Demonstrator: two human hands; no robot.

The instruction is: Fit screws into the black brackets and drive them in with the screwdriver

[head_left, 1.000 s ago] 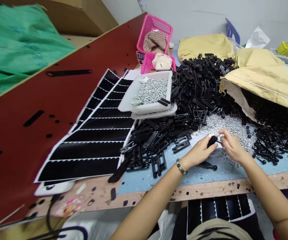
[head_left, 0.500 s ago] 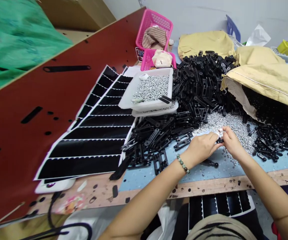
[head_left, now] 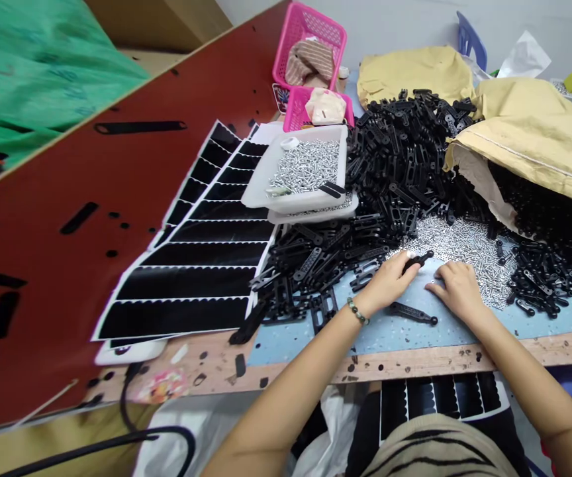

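My left hand (head_left: 389, 281), with a green bead bracelet at the wrist, is closed on a black plastic link (head_left: 419, 260) whose ball-shaped end points up and right. My right hand (head_left: 459, 291) rests on the blue table cover beside it, thumb and forefinger apart, with nothing visible between them. Behind and right of that hand spreads a heap of small silver screws (head_left: 469, 248). Another black plastic arm with a ball end (head_left: 412, 313) lies on the cover just below my left hand.
Black plastic parts (head_left: 400, 159) are piled at the back, beside a yellow sack (head_left: 539, 132). A white tub (head_left: 259, 179) holds screws. Sheets of black stickers (head_left: 181, 281) lie left, against a red board (head_left: 38, 245). Pink baskets (head_left: 279, 50) stand behind. Small black joints (head_left: 544, 278) lie right.
My hands have come apart: the left keeps the black link, now tilted up, while the right has let go and lowered to the table. The view has shifted slightly.
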